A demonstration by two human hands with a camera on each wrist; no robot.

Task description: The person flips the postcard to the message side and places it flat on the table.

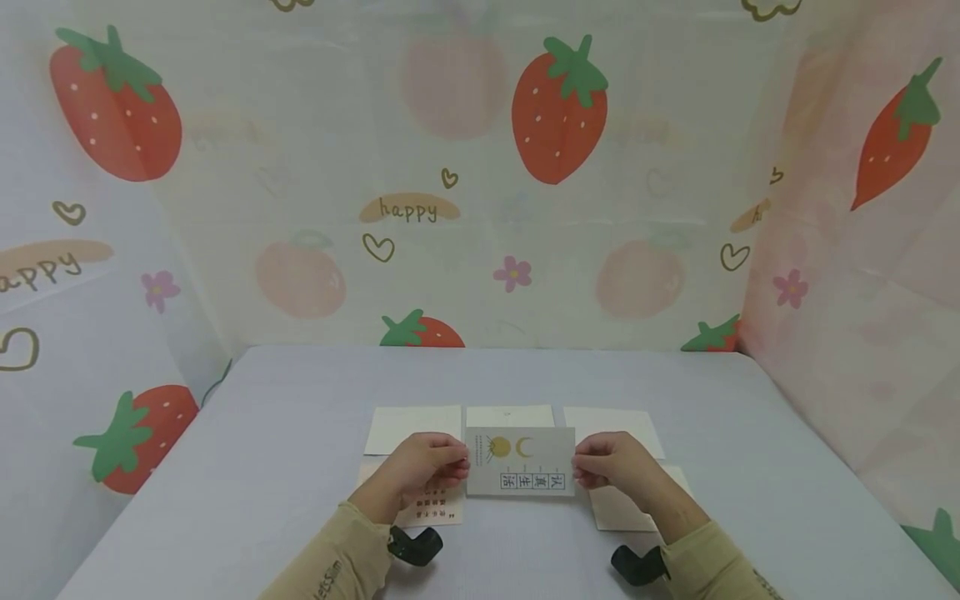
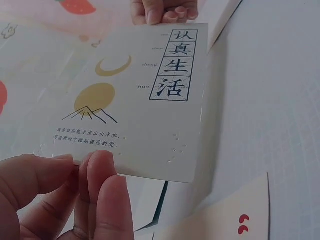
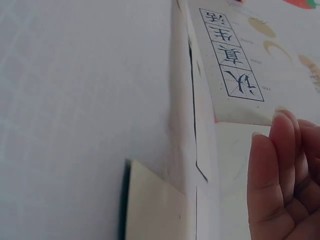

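Between both hands, a pale card [image 1: 521, 462] is held up by its two short edges above the table. Printed on it are a yellow sun and crescent moon, plus a column of boxed Chinese characters, clear in the left wrist view of the card [image 2: 150, 130]. My left hand [image 1: 431, 467] pinches one end between thumb and fingers. The opposite end is pinched by my right hand [image 1: 611, 467]; in the right wrist view the right hand's fingers [image 3: 277, 180] show at the card's edge, the thumb hidden.
Behind the held card lie cream cards in a back row: a left one [image 1: 412, 429], a middle one [image 1: 510, 414] and a right one [image 1: 615, 429]. Nearer lie a card with red print [image 1: 438, 508] and a plain card [image 1: 622, 517]. A white cloth covers the table [image 1: 300, 392].
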